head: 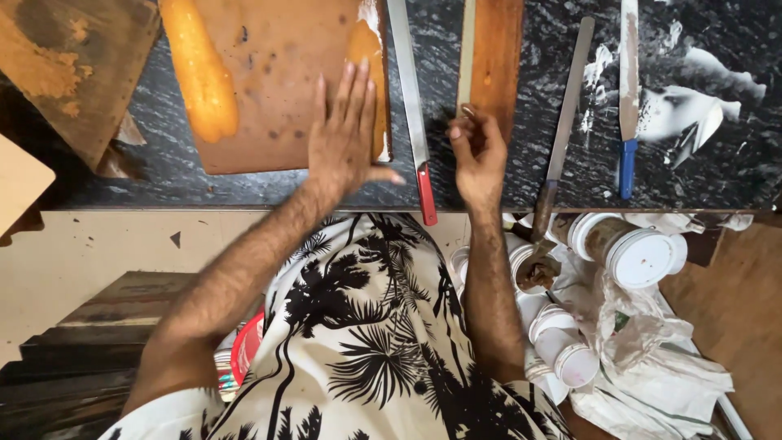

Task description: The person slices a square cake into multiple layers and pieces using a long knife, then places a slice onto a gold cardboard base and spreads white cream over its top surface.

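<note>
Two bare hands work over a dark speckled counter [244, 183]. I see my left hand [346, 134] pressed flat, fingers spread, grasping nothing, on a brown board [285, 73] smeared with orange paste [199, 69]. My right hand [476, 155] pinches the near end of a narrow wooden strip [493, 49] beside a red-handled blade [414, 98].

Two hands [346, 134], four long blades [410, 90], three wooden boards [277, 81], several white tubs [643, 257]
</note>
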